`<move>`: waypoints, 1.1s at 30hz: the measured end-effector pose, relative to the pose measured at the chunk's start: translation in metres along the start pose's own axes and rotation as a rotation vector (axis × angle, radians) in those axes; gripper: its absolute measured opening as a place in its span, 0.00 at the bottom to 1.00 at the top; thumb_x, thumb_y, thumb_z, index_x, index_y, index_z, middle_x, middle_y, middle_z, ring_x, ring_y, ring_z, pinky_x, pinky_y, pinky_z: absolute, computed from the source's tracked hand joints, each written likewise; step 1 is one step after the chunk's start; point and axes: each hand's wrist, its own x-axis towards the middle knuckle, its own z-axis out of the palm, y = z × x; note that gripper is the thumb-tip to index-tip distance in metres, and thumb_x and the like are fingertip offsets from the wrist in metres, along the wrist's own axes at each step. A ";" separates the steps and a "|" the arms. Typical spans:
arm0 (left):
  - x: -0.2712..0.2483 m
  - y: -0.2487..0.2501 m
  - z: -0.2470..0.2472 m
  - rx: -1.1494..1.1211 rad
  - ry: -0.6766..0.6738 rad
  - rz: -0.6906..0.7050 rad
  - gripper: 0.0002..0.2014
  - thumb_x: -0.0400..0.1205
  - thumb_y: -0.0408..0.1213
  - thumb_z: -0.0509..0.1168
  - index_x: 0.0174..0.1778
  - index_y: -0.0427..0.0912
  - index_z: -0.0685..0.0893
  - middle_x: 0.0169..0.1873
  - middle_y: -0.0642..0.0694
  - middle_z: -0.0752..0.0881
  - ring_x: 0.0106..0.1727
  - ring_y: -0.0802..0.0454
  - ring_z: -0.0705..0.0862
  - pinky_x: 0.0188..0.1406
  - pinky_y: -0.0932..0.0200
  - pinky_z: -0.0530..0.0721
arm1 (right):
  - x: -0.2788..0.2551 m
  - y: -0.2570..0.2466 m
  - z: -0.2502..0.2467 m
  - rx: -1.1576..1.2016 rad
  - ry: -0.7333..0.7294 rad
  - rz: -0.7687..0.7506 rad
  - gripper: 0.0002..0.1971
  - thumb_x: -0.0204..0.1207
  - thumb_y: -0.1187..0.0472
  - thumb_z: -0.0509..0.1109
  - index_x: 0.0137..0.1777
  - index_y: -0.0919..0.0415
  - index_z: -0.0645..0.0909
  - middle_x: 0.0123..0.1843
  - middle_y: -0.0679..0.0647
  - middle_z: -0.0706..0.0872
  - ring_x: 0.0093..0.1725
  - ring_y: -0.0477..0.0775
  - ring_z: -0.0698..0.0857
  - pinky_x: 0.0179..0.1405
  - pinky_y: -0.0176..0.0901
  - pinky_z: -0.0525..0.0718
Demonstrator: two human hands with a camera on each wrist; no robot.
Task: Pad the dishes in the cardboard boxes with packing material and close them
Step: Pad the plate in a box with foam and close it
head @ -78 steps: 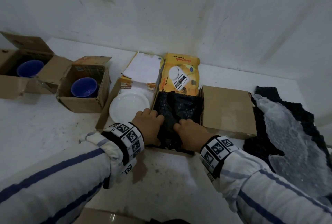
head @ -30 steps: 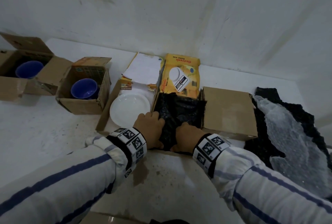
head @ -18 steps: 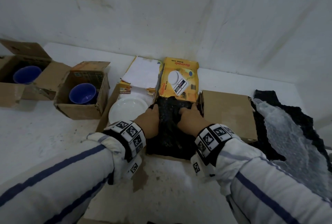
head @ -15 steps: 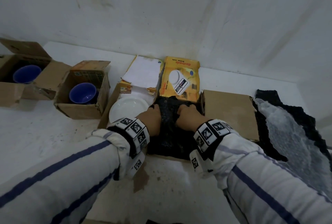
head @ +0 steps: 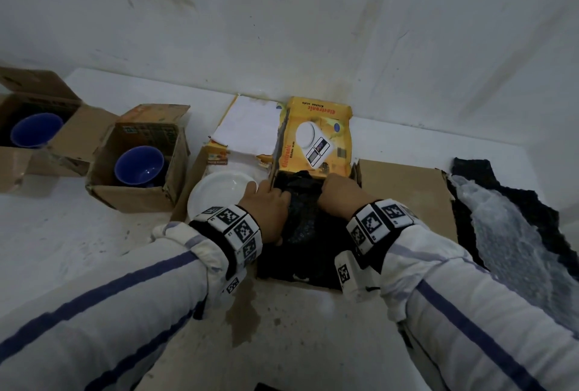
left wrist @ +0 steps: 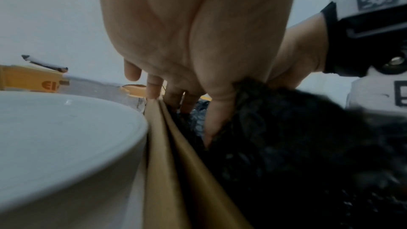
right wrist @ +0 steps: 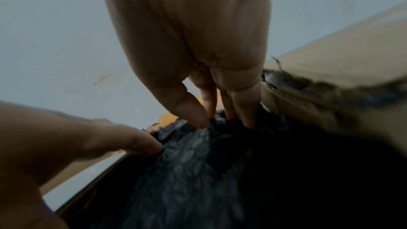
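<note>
Black bubble wrap (head: 313, 240) fills the open box whose yellow printed lid (head: 316, 137) stands up at the back. My left hand (head: 266, 202) presses straight fingers down between the box's left cardboard wall (left wrist: 167, 163) and the wrap (left wrist: 297, 154), the thumb pushing into it. My right hand (head: 338, 193) pokes its fingertips (right wrist: 249, 119) into the wrap (right wrist: 198, 171) at the far end, beside the brown right flap (head: 404, 190). Whatever dish lies under the wrap is hidden. A white plate (head: 219, 193) lies uncovered in the neighbouring open box.
Two open cardboard boxes (head: 138, 199) (head: 12, 168) at the left each hold a blue bowl (head: 139, 165) (head: 34, 129). Loose clear bubble wrap (head: 507, 234) lies on black wrap (head: 470, 171) at the right. The wall runs close behind the boxes.
Both hands have slid from the near part of the box to its far end under the yellow lid, pushing the black wrap down there.
</note>
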 end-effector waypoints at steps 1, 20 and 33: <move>0.001 -0.001 -0.001 -0.001 -0.007 0.009 0.38 0.66 0.52 0.77 0.67 0.42 0.68 0.67 0.42 0.75 0.72 0.39 0.66 0.71 0.39 0.60 | -0.001 0.000 -0.001 -0.055 0.015 -0.009 0.04 0.78 0.65 0.61 0.42 0.65 0.72 0.39 0.57 0.76 0.39 0.55 0.79 0.33 0.39 0.75; -0.018 -0.018 -0.011 -0.060 -0.274 0.103 0.49 0.71 0.65 0.68 0.83 0.50 0.54 0.83 0.45 0.36 0.82 0.41 0.33 0.77 0.34 0.34 | -0.051 -0.004 0.030 -0.611 -0.506 -0.313 0.30 0.76 0.49 0.71 0.72 0.64 0.69 0.63 0.61 0.79 0.60 0.62 0.80 0.51 0.49 0.79; -0.028 -0.013 0.007 0.024 -0.147 0.095 0.58 0.64 0.67 0.72 0.83 0.50 0.49 0.82 0.42 0.35 0.82 0.37 0.32 0.78 0.34 0.36 | -0.059 0.010 0.034 -0.410 -0.227 -0.271 0.09 0.77 0.61 0.67 0.35 0.59 0.73 0.33 0.52 0.73 0.34 0.52 0.75 0.39 0.43 0.74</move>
